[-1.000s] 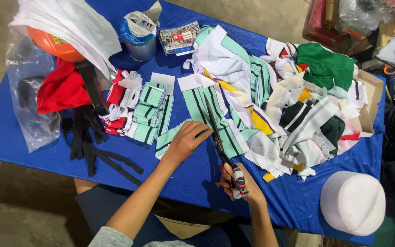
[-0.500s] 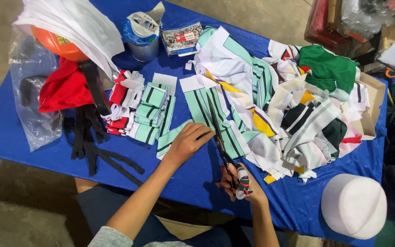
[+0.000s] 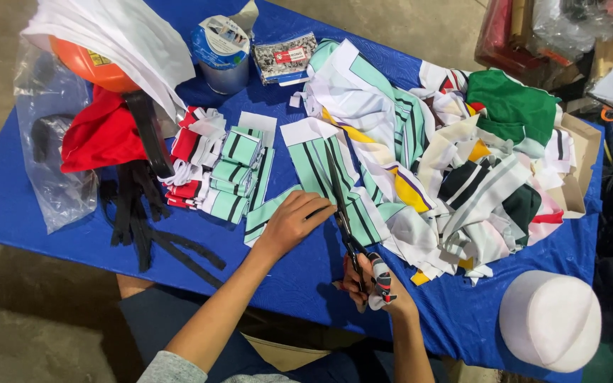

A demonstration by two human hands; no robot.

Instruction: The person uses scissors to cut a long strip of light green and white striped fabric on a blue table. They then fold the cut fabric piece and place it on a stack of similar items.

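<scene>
Scissors: long dark-bladed scissors with grey and red handles (image 3: 349, 227) lie along the mint-green, black-striped strip of fabric (image 3: 317, 174); from where I watch, the blades run up the cloth lengthwise, set to follow a stripe.
Right hand: my right hand (image 3: 374, 287) has its fingers clenched through the handle loops, close to the counter's near edge, so the blades stay low and flat.
Left hand: my left hand (image 3: 292, 223) presses its fingers down on the strip just beside the blades, grasping nothing, only pinning the cloth so it cannot slide.
Strip: it lies flat on the blue-covered counter (image 3: 30, 213), between the cut pieces and the heap.
Cut pieces: folded mint and red striped pieces (image 3: 221, 167) sit stacked to the left, apart from the work.
Heap: the loose pile of mixed striped fabric offcuts (image 3: 462, 156) lies to the right, touching the strip's far side.
Straps: black fabric straps (image 3: 143, 220) trail off the left.
</scene>
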